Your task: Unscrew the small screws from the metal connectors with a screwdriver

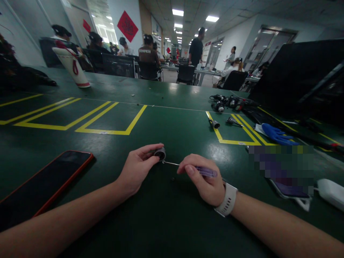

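Between the thumb and fingers of my left hand (139,163) is a small round grey metal part (160,154), its dark hollow side turned toward my right. My right hand (202,177) is closed around a screwdriver with a see-through purple handle (206,172). Its thin shaft (172,163) points left, and a tiny ring-like piece shows at the tip, just below the metal part. Whether the tip touches the part I cannot tell. A tiny dark nut-like piece (172,178) lies on the green table (166,215) below the shaft.
A phone in an orange case (48,179) lies at left. Farther right are a grey metal cup-shaped part (215,124), another metal part (234,122), a blue glove (276,133), a partly blurred phone (290,190) and a white charger (331,193). A tall cup (72,66) stands behind; people sit beyond.
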`<state>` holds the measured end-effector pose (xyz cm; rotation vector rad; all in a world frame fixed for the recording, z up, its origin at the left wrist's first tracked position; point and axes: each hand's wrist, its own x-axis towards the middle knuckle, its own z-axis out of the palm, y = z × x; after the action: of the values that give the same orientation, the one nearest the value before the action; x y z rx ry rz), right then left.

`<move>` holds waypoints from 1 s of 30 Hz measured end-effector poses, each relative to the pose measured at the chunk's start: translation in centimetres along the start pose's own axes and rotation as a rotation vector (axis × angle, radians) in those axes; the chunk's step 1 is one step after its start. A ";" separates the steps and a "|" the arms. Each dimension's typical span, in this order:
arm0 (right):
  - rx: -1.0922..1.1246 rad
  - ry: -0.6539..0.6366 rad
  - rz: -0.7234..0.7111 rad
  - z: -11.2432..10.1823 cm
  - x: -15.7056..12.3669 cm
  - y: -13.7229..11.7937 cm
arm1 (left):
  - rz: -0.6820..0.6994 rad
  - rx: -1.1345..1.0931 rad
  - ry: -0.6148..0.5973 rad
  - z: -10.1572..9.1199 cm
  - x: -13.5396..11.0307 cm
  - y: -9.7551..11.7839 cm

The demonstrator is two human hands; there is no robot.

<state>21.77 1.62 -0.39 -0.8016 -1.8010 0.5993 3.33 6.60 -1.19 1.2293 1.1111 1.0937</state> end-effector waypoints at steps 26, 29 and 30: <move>-0.480 -0.162 -0.294 0.9 -0.1 -0.2 | 0.054 0.116 -0.006 0.2 -0.4 0.4; -0.493 -0.163 -0.291 0.9 -0.1 -0.1 | 0.060 0.136 -0.007 0.1 -0.4 0.4; -0.493 -0.165 -0.292 0.9 -0.1 -0.1 | 0.062 0.143 -0.010 0.1 -0.4 0.4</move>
<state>20.92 1.42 -0.72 -0.8039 -2.2077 0.0242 3.34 6.25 -0.78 1.3878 1.1664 1.0687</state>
